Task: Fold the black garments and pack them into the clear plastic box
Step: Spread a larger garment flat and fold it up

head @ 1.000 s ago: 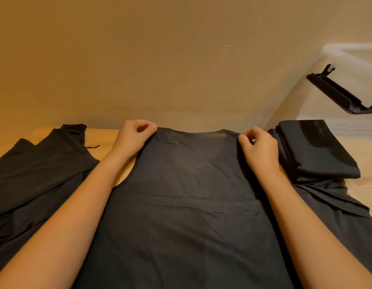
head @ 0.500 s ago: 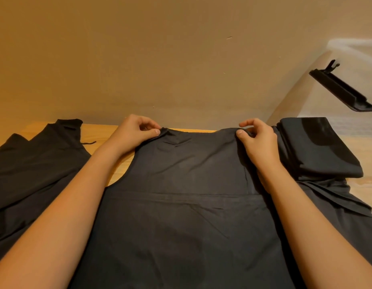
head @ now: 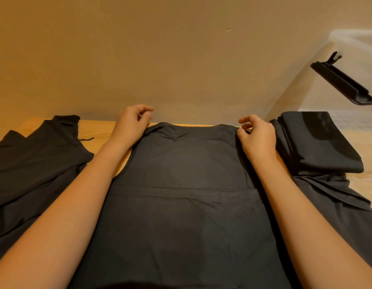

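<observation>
A tan wall (head: 160,59) fills the upper half of the view. Below it, a black garment (head: 181,205) lies spread flat across the wooden table (head: 101,130), its far edge near the wall. A second black garment (head: 35,170) lies rumpled to the left. The clear plastic box (head: 352,44) stands at far right (its black latch (head: 345,82) hangs open), with a folded black garment (head: 318,140) just in front of it. The left hand (head: 132,124) hovers at the spread garment's far left corner, fingers loosely curled and gripping nothing. The right hand (head: 257,134) sits at the far right corner, thumb and forefinger parted, thumb tip touching the cloth.
</observation>
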`<state>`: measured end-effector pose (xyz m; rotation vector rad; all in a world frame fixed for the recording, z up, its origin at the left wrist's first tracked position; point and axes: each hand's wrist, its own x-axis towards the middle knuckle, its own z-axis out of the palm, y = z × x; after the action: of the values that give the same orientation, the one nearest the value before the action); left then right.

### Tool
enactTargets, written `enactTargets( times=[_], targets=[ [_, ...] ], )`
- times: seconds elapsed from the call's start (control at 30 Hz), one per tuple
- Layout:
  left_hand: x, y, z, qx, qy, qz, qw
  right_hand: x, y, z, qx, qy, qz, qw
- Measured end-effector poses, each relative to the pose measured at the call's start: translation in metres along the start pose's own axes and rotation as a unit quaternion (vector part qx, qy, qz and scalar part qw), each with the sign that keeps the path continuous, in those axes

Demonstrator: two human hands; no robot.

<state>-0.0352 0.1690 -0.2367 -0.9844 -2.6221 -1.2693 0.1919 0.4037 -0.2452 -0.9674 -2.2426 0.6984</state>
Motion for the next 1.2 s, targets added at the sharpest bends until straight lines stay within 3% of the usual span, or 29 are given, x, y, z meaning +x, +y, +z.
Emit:
enactTargets(
  times=[0.1, 0.17, 0.27, 0.37, 0.8, 0.93, 1.0, 1.07, 1.2],
  targets=[
    [-0.007, 0.008, -0.005, -0.001, -0.055, 0.069, 0.996, -0.004, -0.008, -0.007, -0.009, -0.007, -0.053, 0.999],
    [-0.007, 0.005, -0.002, 0.064, -0.115, 0.109, 0.985, -0.008, -0.013, -0.011, -0.051, -0.035, -0.109, 0.992],
    [-0.006, -0.003, 0.002, 0.156, -0.15, 0.062, 0.974, -0.009, -0.011, -0.007, -0.164, -0.153, -0.104, 0.969],
    [-0.003, -0.007, 0.004, 0.15, -0.129, 0.011, 0.98, -0.007, -0.008, -0.002, -0.235, -0.226, -0.071, 0.943],
    [0.002, -0.013, 0.008, 0.095, 0.012, -0.068, 0.993, -0.006, -0.008, -0.002, -0.202, -0.204, -0.083, 0.954],
    [-0.006, 0.004, -0.004, -0.044, 0.026, -0.081, 0.995, -0.008, -0.012, -0.005, -0.135, -0.177, -0.086, 0.971],
    [-0.015, 0.011, -0.021, -0.069, -0.001, -0.073, 0.995, -0.011, -0.016, -0.012, -0.052, -0.156, -0.064, 0.984],
    [-0.03, 0.017, -0.044, -0.014, -0.077, -0.036, 0.996, -0.019, -0.019, -0.021, 0.001, -0.135, -0.07, 0.988],
    [-0.074, 0.021, -0.085, 0.122, -0.159, 0.029, 0.979, -0.045, -0.027, -0.052, -0.026, -0.171, -0.132, 0.976]
  ],
)
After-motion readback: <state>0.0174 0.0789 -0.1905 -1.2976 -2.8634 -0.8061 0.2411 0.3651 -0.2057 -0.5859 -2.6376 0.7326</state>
